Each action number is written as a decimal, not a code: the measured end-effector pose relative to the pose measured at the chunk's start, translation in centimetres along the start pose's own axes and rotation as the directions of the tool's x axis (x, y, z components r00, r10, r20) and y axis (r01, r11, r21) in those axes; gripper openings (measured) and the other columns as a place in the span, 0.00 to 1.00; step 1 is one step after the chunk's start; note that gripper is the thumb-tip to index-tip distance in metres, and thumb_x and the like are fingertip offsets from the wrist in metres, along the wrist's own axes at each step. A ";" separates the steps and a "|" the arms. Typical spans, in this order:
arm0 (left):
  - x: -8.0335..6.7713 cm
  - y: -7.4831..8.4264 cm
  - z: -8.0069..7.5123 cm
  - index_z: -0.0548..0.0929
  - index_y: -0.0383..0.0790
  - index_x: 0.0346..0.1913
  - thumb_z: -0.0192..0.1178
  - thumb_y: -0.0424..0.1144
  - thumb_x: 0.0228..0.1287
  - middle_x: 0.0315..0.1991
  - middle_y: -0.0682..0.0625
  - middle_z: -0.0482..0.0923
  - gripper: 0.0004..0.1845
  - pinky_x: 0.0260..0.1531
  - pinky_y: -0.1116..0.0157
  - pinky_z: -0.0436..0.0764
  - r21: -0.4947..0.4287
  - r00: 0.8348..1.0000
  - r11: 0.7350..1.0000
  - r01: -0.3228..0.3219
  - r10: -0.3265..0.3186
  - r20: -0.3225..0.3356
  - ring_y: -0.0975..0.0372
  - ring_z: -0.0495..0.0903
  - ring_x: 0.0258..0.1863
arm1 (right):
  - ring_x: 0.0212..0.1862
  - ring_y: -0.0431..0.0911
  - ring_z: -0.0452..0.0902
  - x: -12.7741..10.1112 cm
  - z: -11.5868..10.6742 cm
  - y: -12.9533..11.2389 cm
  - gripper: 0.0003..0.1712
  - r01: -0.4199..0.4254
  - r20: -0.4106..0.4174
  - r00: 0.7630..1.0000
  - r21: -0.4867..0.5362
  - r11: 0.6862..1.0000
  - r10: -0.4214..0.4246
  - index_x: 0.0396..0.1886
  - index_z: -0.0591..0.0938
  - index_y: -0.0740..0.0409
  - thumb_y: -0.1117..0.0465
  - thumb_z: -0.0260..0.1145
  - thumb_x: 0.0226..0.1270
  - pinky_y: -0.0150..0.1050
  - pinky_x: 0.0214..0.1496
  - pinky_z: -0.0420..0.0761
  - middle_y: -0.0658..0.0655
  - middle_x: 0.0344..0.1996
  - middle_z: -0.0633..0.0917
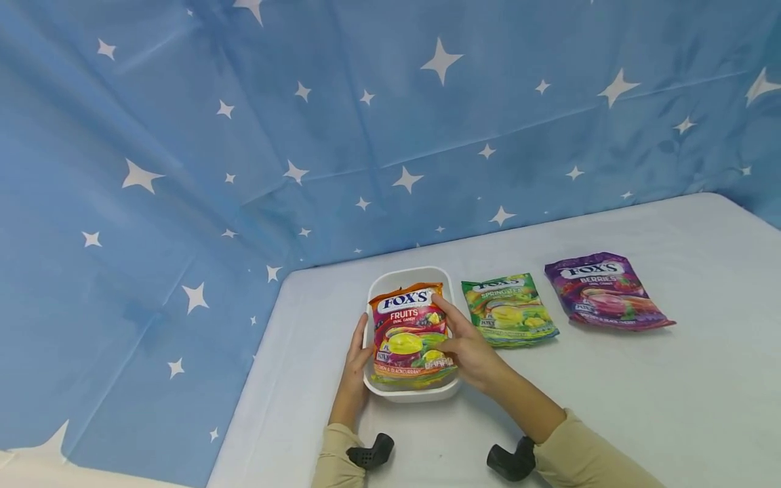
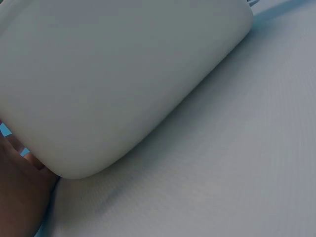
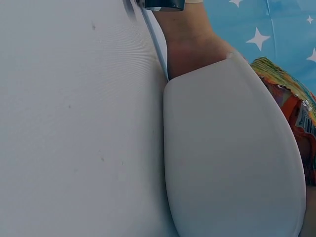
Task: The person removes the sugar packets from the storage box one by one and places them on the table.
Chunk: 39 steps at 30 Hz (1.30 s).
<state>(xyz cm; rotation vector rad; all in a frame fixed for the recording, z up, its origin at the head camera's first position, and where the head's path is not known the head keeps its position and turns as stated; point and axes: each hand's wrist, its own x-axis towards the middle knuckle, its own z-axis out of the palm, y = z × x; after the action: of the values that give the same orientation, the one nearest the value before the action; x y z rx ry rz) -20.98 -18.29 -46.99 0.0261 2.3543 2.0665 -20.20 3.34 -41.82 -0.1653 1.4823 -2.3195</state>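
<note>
Two hands meet over a white tub at the near end of a pale table: the left hand lies against the left wall of the white tub, fingers fairly straight along the rim and wrapped round nothing that the head view shows, while the right hand comes in from the right with thumb and fingers spread, resting on the right edge and face of the Fruits candy bag; whether it pinches the bag or merely presses it cannot be told. The bag lies in the tub, its long axis running away from the person, the printed top toward the far rim and the bottom seam toward the near rim, slightly tilted so that the top sits higher. It lies directly between the two hands, and the right hand is the one on it. The packet is glossy, orange at the top with a white brand banner, deep pink through the middle with pictured green and yellow sweets. From the left wrist camera only the smooth rounded tub wall shows, and from the right wrist camera the tub's wall with a strip of the bag's orange edge above it. Further right on the table, apart from the tub, a green Spring Tea bag and then a purple Berries bag lie flat side by side, with a blue star-printed backdrop hanging behind
</note>
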 end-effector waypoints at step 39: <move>-0.2 -0.2 -0.2 0.47 0.57 0.71 0.42 0.38 0.67 0.73 0.59 0.38 0.32 0.70 0.54 0.42 -0.137 0.991 0.989 -0.057 0.072 0.110 0.60 0.37 0.73 | 0.71 0.63 0.38 -8.6 -9.6 -4.4 0.46 -0.017 -0.067 0.998 -0.219 0.975 0.002 0.72 0.44 0.39 0.75 0.46 0.59 0.31 0.54 0.76 0.58 0.72 0.31</move>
<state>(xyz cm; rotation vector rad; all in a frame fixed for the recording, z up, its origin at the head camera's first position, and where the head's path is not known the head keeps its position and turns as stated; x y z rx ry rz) -20.80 -18.53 -47.14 0.2167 2.1737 2.1828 -16.28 16.42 -41.16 -0.1411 1.7680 -2.1682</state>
